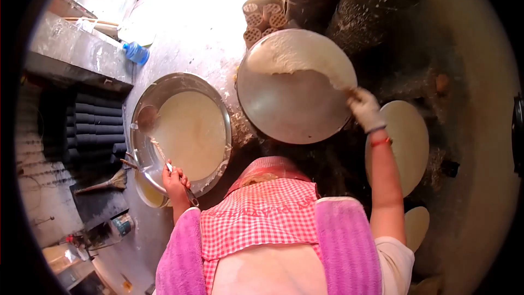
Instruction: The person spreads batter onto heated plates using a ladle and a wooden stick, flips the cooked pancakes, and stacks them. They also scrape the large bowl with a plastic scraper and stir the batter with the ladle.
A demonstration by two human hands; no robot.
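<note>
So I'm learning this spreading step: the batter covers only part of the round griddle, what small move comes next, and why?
Probably sweep the gloved right hand down across the round metal griddle: pale batter covers only its far part, the near part looks bare. The left hand holds the ladle handle.

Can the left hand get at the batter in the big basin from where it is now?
Probably yes: the left hand grips a ladle at the rim of the basin, and the batter lies open with nothing over it.
</note>
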